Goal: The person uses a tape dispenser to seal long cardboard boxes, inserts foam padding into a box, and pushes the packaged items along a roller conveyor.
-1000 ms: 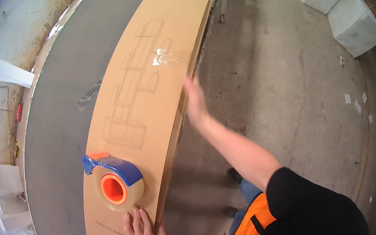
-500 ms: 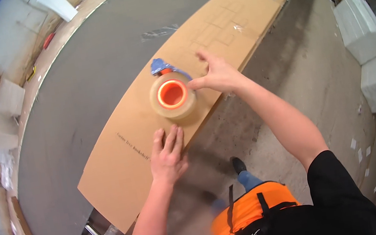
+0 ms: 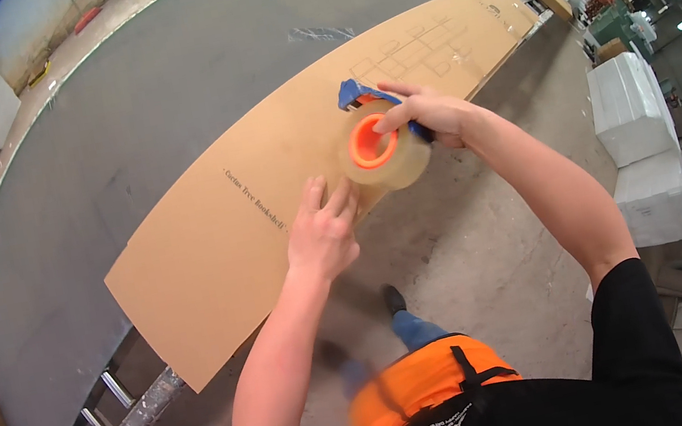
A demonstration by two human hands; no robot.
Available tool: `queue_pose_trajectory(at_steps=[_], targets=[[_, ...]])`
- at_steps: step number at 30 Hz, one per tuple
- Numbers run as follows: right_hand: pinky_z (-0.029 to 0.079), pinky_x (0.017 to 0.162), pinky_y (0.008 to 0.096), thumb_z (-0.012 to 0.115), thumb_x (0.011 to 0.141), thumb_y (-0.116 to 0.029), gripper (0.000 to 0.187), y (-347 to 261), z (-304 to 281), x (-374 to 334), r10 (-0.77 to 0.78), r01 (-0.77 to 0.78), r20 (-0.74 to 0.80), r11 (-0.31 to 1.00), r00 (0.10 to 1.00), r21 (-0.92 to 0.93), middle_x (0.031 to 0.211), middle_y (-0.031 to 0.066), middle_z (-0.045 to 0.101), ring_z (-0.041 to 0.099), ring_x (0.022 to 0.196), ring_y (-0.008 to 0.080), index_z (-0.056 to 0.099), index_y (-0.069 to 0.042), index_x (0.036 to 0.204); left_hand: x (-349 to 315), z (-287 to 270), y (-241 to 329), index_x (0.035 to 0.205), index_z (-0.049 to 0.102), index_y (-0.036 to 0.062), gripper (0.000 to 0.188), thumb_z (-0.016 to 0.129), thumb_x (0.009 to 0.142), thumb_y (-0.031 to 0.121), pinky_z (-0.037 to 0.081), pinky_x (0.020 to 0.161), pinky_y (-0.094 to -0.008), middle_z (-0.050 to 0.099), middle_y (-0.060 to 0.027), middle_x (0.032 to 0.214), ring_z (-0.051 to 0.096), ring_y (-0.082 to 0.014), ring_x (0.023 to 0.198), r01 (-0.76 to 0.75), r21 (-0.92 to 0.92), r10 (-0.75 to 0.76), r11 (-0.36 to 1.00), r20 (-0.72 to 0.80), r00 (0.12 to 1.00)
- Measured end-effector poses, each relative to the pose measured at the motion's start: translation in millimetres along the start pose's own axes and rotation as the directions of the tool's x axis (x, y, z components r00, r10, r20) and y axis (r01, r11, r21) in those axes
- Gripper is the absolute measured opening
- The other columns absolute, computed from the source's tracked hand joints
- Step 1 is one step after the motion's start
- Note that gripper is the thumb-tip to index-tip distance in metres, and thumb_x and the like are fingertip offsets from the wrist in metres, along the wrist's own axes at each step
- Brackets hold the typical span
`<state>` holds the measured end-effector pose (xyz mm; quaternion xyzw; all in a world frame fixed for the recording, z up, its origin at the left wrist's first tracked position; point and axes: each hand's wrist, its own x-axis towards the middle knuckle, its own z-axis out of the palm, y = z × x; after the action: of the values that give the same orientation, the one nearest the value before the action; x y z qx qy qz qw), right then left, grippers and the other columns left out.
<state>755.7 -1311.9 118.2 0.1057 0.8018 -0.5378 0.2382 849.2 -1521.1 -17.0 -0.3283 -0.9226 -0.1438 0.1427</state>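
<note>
A long flat cardboard carton (image 3: 185, 259) lies across the surface before me, with printed text and line drawings on its top. My right hand (image 3: 431, 113) grips a tape dispenser (image 3: 352, 94) with a blue head and handle. On it is a wide roll of clear tape (image 3: 408, 166) around an orange core, with my thumb at the core's opening. The dispenser is tilted over the carton's near edge. Just left of the roll, my left hand (image 3: 324, 232) lies on the carton near that edge, fingers stretched out and holding nothing. Its fingertips are close to the roll.
The carton lies on a wide dark grey belt (image 3: 82, 195) with metal rollers (image 3: 117, 389) at its near left end. White wrapped blocks (image 3: 645, 150) stand on the floor at the right. A scrap of clear film (image 3: 320, 34) lies beyond the carton.
My right hand, loose beside the dispenser before, has closed on it. The dispenser has shifted right and tilted toward the near edge. My left hand stays on the carton.
</note>
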Motion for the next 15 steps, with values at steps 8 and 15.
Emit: queue_pose_trajectory(at_steps=[8,15], targets=[[0.053,0.069,0.0353,0.065,0.062,-0.021,0.059,-45.1,46.4,-6.3,-0.047,0.097,0.086,0.331,0.995,-0.939,0.078,0.0194,0.069,0.068,0.072,0.0291,0.07,-0.009,0.119,-1.4,3.7,-0.4,0.122,0.066,0.0062,0.059,0.069,0.063,0.011,0.041,0.109,-0.0417,0.06,-0.0048,0.128,0.05,-0.0317,0.119,0.007,-0.071,-0.013,0.997,-0.076,0.997],[0.054,0.066,0.0394,0.066,0.059,-0.023,0.039,-19.9,31.4,-17.5,-0.001,0.222,0.236,0.336,0.972,-0.915,0.068,0.0188,0.066,0.066,0.068,0.0343,0.076,-0.014,0.096,-0.9,2.1,-0.7,0.119,0.068,0.0056,0.055,0.07,0.064,0.011,0.043,0.108,-0.0398,0.063,-0.0045,0.124,0.051,-0.0319,0.118,0.006,-0.056,-0.011,0.998,-0.085,0.996]])
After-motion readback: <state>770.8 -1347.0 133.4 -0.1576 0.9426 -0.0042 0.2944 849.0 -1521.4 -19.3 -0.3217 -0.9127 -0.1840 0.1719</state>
